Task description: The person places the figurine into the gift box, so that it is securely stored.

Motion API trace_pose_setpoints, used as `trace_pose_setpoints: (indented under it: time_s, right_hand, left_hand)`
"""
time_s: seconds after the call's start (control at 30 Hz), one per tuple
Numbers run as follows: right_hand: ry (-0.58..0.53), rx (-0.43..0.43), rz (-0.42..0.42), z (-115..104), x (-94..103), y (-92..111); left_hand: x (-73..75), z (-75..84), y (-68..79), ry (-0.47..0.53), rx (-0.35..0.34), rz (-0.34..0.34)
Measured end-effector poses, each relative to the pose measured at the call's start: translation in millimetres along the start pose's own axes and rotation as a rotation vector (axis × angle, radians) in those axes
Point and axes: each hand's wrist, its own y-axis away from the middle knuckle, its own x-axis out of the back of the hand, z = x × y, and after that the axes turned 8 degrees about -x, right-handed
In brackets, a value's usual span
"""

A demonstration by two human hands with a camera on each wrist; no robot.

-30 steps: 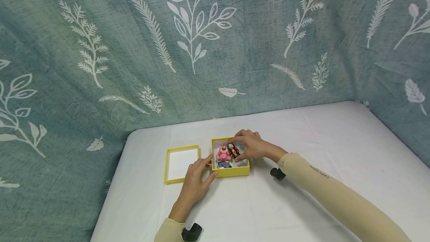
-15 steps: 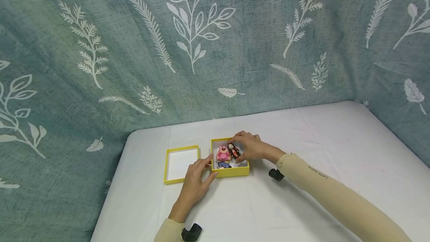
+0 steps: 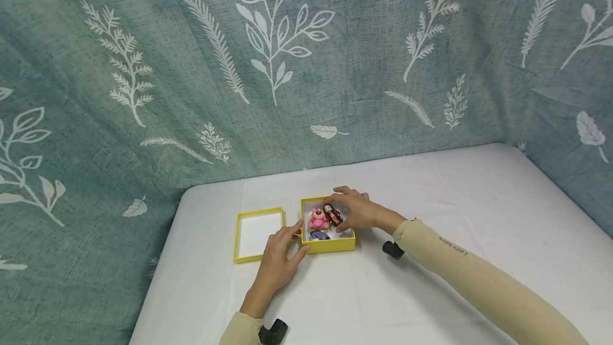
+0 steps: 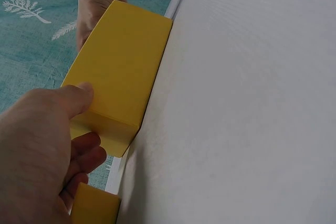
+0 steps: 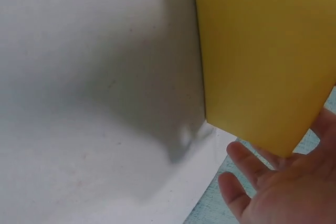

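A yellow box point(image 3: 330, 245) with a white inside stands on the table. In it lie a pink bear figurine point(image 3: 317, 221), a dark-haired figurine point(image 3: 331, 215) in black and red, and a blue item point(image 3: 320, 235) partly hidden by the front wall. My left hand point(image 3: 278, 260) grips the box's near left corner, thumb point(image 4: 81, 98) on the front wall, fingers around the left side. From the right, my right hand point(image 3: 356, 208) reaches over the wall, its fingers and thumb around the dark-haired figurine. In the right wrist view the box wall point(image 5: 268, 51) hides the fingertips.
Left of the box lies a yellow-rimmed tray-like lid point(image 3: 259, 211), white inside, right beside my left fingers. A white cloth covers the table point(image 3: 431, 292). A green leaf-patterned curtain point(image 3: 201, 95) hangs behind its far edge.
The dark-haired figurine and my right fingers have shifted very slightly inside the box. My left hand, the box and the lid stay in place.
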Motion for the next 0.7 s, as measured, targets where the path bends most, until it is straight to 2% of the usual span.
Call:
trace_pose_setpoints:
  time_s: [0.27,0.7]
  right_hand:
    - [0.050,0.025,0.039,-7.0,0.0,3.7]
    - [0.066,0.008,-0.001,-4.5,-0.3,2.9]
  left_hand:
    - [-0.2,-1.0,0.1,-0.003,-0.015,0.006]
    - [0.9,-0.1,-0.4,0.002,-0.014,0.008]
